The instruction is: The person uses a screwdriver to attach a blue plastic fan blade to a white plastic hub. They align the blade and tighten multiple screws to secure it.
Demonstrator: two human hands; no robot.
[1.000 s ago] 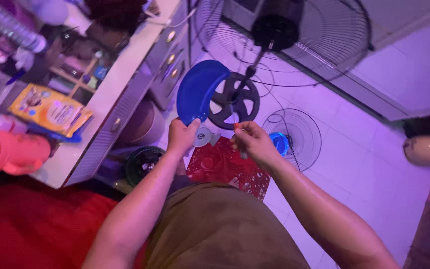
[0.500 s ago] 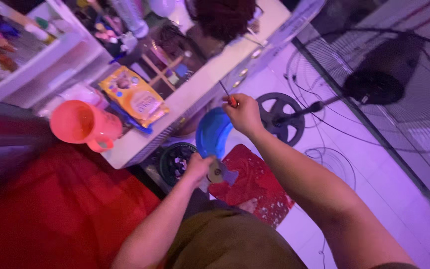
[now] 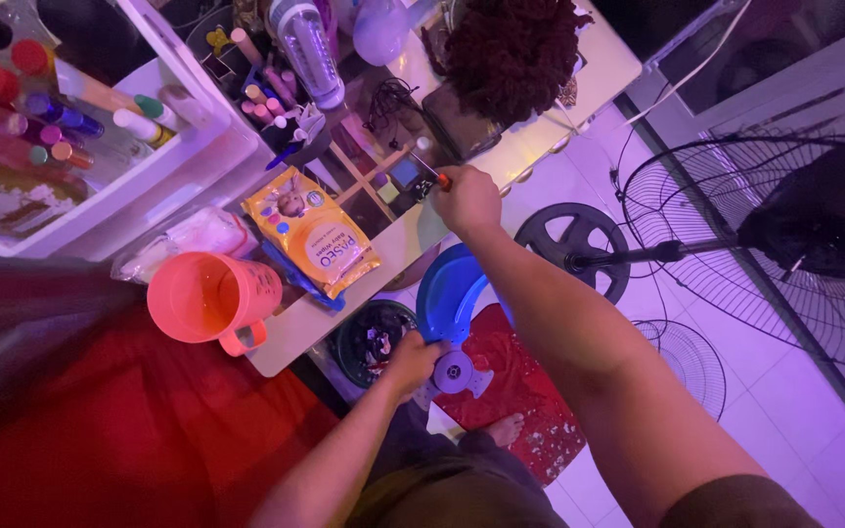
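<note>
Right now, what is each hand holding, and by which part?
The left hand grips the blue fan blade at its hub end. The right hand holds a small red-handled tool by its handle, over the tabletop.

Cluttered tabletop point(image 3: 413, 244): pouch point(image 3: 320, 235), orange jug point(image 3: 209, 298) block; tiled floor point(image 3: 784, 411) open

The right arm stretched far out, nearly straight, its hand point(image 3: 468, 198) closed in a fist with the knuckles up. The left arm stayed near, bent at the elbow, its hand point(image 3: 410, 358) low, fingers curled shut in a grip.
</note>
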